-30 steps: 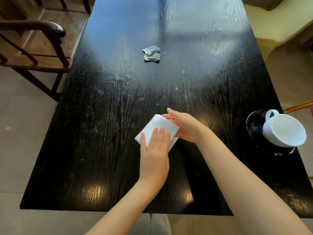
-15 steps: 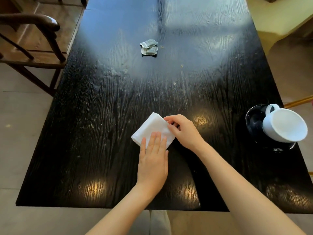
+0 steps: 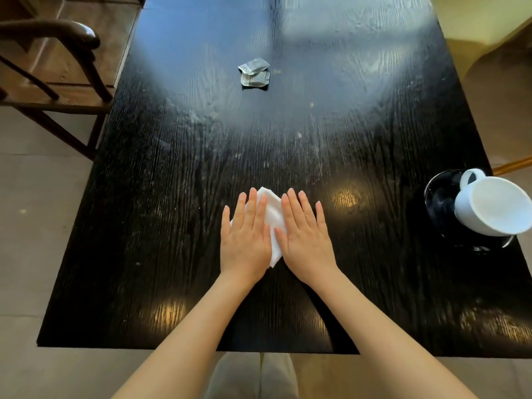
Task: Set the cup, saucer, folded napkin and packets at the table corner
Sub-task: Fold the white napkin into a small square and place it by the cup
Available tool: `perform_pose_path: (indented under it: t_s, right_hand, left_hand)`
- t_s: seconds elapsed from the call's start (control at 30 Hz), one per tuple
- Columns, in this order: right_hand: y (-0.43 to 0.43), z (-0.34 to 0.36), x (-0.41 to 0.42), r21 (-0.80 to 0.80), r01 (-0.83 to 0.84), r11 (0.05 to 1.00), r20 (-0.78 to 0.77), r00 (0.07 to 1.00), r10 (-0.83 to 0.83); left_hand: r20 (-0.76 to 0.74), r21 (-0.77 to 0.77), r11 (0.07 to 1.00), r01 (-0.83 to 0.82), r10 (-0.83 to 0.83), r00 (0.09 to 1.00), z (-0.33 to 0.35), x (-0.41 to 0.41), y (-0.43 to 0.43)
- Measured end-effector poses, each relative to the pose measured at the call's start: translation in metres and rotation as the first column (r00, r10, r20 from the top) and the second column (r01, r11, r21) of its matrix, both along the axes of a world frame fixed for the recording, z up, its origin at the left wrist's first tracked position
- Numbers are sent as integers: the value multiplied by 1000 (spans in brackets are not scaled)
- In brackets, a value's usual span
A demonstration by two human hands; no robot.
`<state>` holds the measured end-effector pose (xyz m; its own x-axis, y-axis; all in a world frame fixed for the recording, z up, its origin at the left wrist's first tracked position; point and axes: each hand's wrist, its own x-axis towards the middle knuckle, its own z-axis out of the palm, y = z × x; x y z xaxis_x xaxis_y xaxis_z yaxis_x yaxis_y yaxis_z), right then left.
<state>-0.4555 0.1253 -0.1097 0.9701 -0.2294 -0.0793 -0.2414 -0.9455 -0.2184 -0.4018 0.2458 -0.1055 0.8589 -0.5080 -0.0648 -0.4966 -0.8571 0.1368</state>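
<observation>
A folded white napkin point(image 3: 273, 217) lies on the black table point(image 3: 172, 226) near its front edge. My left hand point(image 3: 244, 237) and my right hand point(image 3: 305, 237) both press flat on it with straight fingers, side by side, covering most of it. A white cup point(image 3: 489, 207) sits on a dark glossy saucer point(image 3: 437, 203) at the table's right edge, its handle toward the far left. Two grey packets point(image 3: 254, 74) lie overlapping far out at the table's middle.
A dark wooden armchair point(image 3: 57, 67) stands off the table's left side. A pale yellow seat point(image 3: 489, 21) is at the back right. A slim wooden bar point(image 3: 512, 167) pokes in behind the cup.
My right hand has let go of the napkin's edge and now lies flat on it beside the left hand. The napkin is pressed flatter.
</observation>
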Motion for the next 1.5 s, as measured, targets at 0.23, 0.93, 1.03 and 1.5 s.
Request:
perform_pose_path:
  t_s: [0.23,0.93,1.03,1.5]
  right_hand:
    - [-5,1,0,-8,-36,999,-29,999,36]
    - [1,76,29,901,383,204,-206,790,-577]
    - [2,104,44,903,386,189,-191,754,-628]
    - [-34,213,63,704,412,578,97,751,-654]
  left_hand:
    - [-184,-73,988,133,-145,972,9,16,15]
    - [-836,-548,436,-714,-309,454,93,56,2]
    - [-790,-576,281,-768,-434,434,111,61,-2]
    - [-725,-686,255,-681,-161,670,209,75,-50]
